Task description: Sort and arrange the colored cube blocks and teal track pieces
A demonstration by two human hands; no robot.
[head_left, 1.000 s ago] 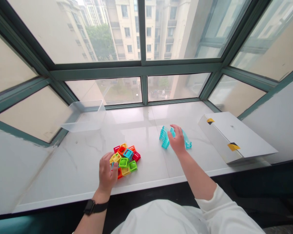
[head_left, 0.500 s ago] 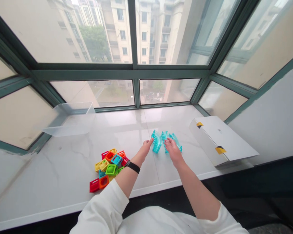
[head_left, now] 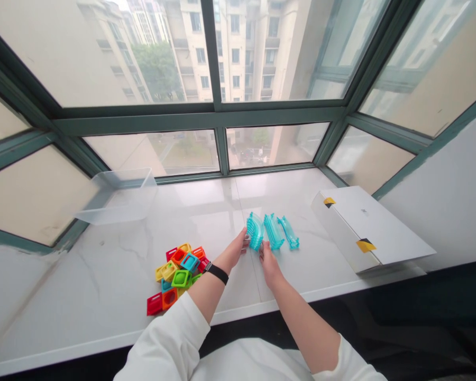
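Note:
A stack of curved clear turquoise track pieces (head_left: 256, 230) stands on the white ledge between my hands. My left hand (head_left: 237, 250) is at its left side, thumb and fingers apart, the fingertips at its edge. At its lower right end, my right hand (head_left: 269, 263) has its fingers stretched toward it; whether they touch it is hard to make out. Just right of the curved stack lies a stack of straight turquoise track pieces (head_left: 274, 232), and beyond that a narrower turquoise track piece (head_left: 289, 233). Neither hand is at these two.
Several coloured plastic blocks (head_left: 181, 278) are heaped left of my left forearm. A clear plastic bin (head_left: 115, 216) stands at the back left by the window. On the right is a white box (head_left: 381, 225) with yellow-and-black tabs. The ledge's front edge (head_left: 246, 313) runs beneath my forearms.
My right hand has moved left, from the straight track pieces to the lower end of the curved stack. My left hand has dropped slightly along the stack's left side.

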